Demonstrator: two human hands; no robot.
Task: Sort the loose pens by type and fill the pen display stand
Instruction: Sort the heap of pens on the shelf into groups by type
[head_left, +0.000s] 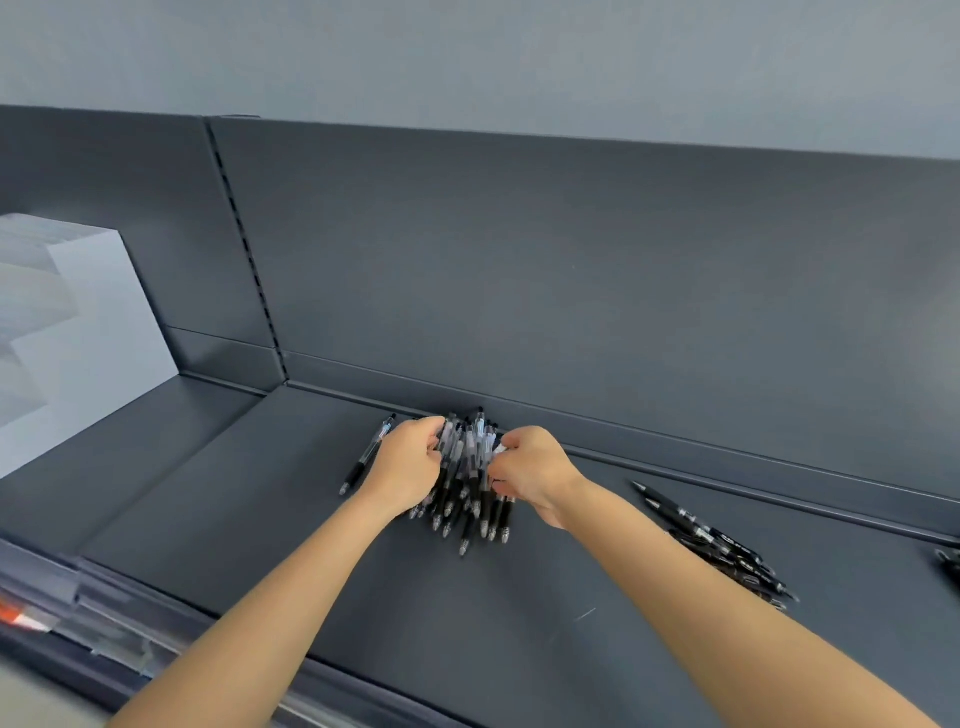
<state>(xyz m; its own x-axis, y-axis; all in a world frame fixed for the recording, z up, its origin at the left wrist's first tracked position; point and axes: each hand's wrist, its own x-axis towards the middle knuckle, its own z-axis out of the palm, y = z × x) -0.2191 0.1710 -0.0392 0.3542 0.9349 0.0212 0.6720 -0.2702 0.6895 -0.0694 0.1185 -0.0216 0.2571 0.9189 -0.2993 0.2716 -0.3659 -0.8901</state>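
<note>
On the dark grey metal shelf (291, 525), both hands grasp a heap of clear-barrelled pens with black grips (466, 480): the left hand (408, 460) curls around its left side, the right hand (535, 475) around its right. One matching loose pen (366, 457) lies just left of them; a pile of all-black pens (727, 551) lies well apart to the right.

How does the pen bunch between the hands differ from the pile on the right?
The gathered bunch has clear barrels with black grips; the right pile looks all black. The left hand and right hand grip the gathered bunch; the right pile lies untouched. Both lie on the shelf.
</note>
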